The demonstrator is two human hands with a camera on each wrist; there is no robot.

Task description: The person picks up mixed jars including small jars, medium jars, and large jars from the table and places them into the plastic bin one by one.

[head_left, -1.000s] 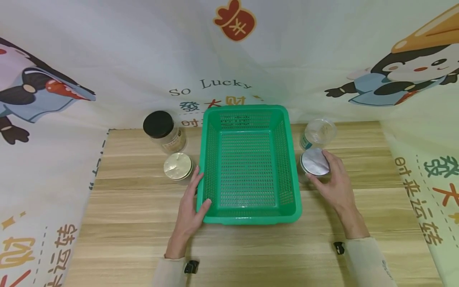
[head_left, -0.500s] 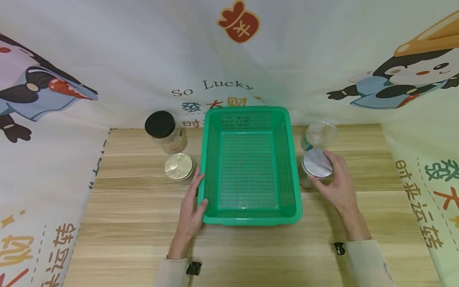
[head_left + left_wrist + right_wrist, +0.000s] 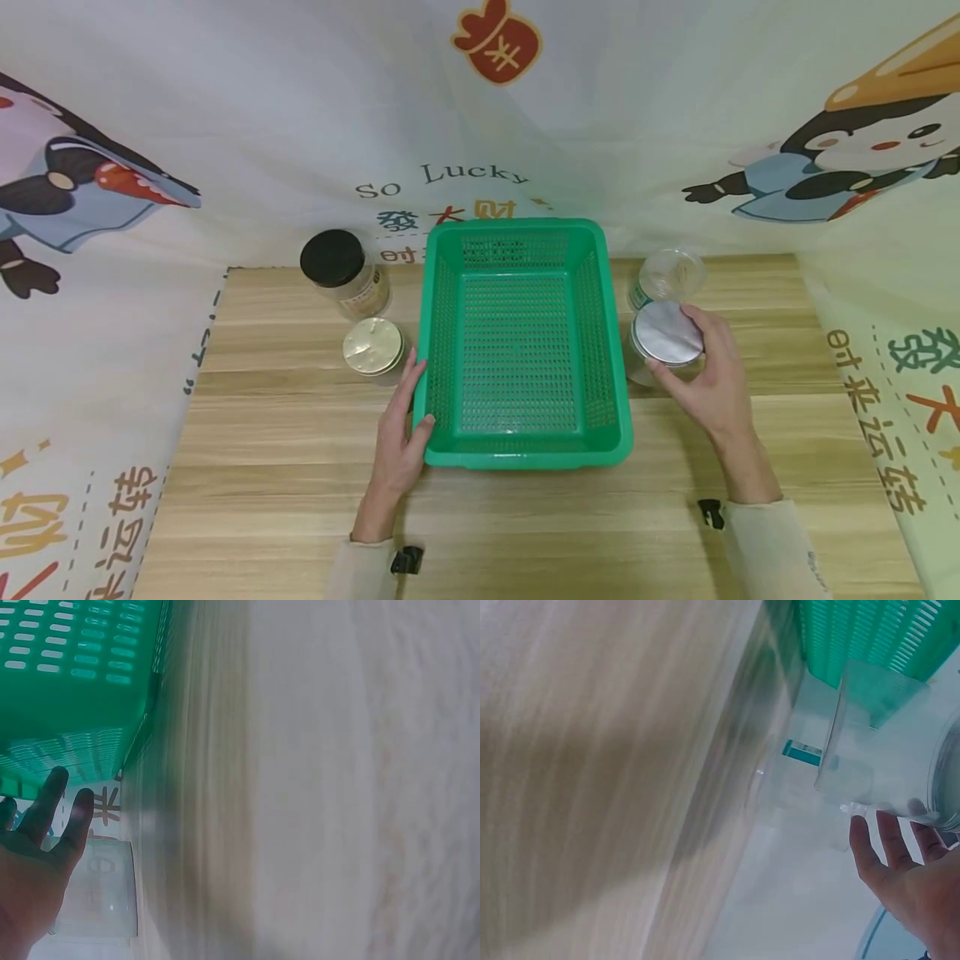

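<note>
A green perforated plastic basket [image 3: 517,454] stands in the middle of the wooden table. My left hand [image 3: 396,450] rests against its left side, with straight fingers along the outer wall and the thumb at the rim. In the left wrist view, extended fingers [image 3: 75,817] lie near the basket's wall. To the right of the basket, my right hand [image 3: 712,387] grips a clear jar with a silver top [image 3: 667,333] between thumb and fingers. The right wrist view shows this clear jar [image 3: 889,761] with its base raised off the table.
Behind the held jar stands another clear jar [image 3: 675,275] with a teal label. Left of the basket are a black-lidded jar [image 3: 333,260] and a gold-topped jar [image 3: 372,346]. A printed white cloth [image 3: 622,125] hangs around the table's back and sides.
My right hand has raised the silver-topped jar, whose top shifts slightly right and away. The left hand stays at the basket, its thumb drawn back a little at the rim.
</note>
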